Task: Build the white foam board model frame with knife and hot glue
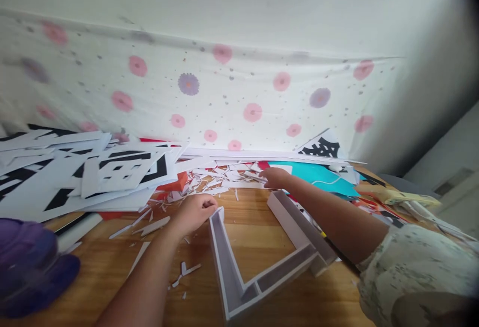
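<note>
Below left grip (196,212), head view: frame (284,269) on counter (258,235), far left tip pinched by that grip. Right grip (276,178) at scraps (213,177) beyond frame; pinching or not, cannot tell. Step seems steadying frame while picking through scraps; next move likely calls for firm pinch on one.

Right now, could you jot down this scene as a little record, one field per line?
Left hand: at the far left end of the white U-shaped frame; exact grip unclear
Right hand: stretched out to the white scraps
Surface: wooden table
Left side: stacked white sheets with black shapes
Right side: turquoise sheet
Behind: flowered cloth
</note>
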`<state>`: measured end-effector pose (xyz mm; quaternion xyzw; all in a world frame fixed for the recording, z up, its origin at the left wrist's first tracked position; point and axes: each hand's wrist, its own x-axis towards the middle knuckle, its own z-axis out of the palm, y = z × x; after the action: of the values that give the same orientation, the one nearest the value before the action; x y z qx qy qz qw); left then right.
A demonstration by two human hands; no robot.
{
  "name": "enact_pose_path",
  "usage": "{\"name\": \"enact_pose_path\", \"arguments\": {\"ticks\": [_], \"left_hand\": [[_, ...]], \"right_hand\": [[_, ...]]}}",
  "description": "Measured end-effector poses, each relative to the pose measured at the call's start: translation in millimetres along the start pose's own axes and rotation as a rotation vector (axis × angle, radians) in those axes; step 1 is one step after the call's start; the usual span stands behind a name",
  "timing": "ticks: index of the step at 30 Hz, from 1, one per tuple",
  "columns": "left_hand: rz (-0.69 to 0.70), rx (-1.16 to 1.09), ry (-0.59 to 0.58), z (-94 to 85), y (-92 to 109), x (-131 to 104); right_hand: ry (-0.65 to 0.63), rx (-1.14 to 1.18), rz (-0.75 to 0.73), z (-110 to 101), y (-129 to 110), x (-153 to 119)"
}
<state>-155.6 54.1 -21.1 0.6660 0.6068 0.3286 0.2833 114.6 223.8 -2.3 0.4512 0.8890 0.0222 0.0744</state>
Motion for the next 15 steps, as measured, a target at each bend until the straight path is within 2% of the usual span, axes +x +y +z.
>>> {"name": "enact_pose_path", "arguments": {"ticks": [3, 6, 11, 15], "left_hand": [[-0.007, -0.01, -0.011, 5.2, 2.3, -0.7], [-0.023, -0.039, -0.043, 9.7, 4.2, -1.0], [-0.041, -0.096, -0.101, 15.1, 0.8, 1.5], [-0.052, -0.119, -0.103, 20.8, -7.5, 5.5]], "right_hand": [[-0.02, -0.035, -0.036, -5.8, -12.2, 11.6], [-0.017, -0.028, -0.162, -14.9, -35.7, 19.4], [0.055, 0.021, -0.391, -41.4, -103.2, 31.6], [0.186, 0.047, -0.458, -65.9, -163.0, 52.1]]}}
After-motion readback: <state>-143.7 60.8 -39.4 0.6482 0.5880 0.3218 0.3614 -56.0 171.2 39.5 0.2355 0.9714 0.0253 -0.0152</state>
